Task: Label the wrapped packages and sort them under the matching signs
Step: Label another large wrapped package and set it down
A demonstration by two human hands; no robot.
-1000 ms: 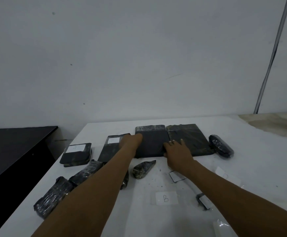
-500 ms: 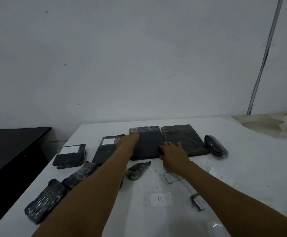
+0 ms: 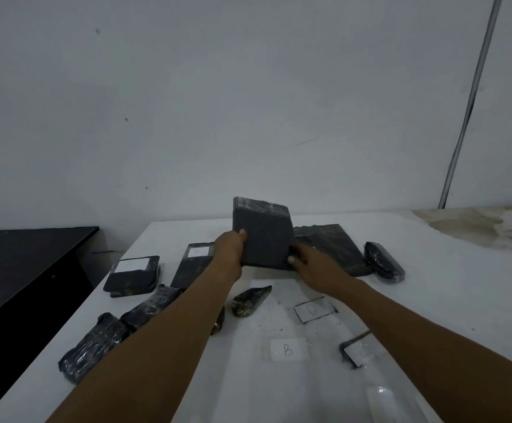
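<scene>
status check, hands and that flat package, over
Left hand and right hand grip flat dark package, tilted up off table. No label visible on it. Nothing blocking.

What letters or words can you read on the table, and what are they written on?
"B": on the white paper sign lying on the table.
"D", faint and not certain: on the black-edged slip.
Marks too faint to read: white label on the small flat package, white label on the long flat package, the black-edged slip at right.
</scene>
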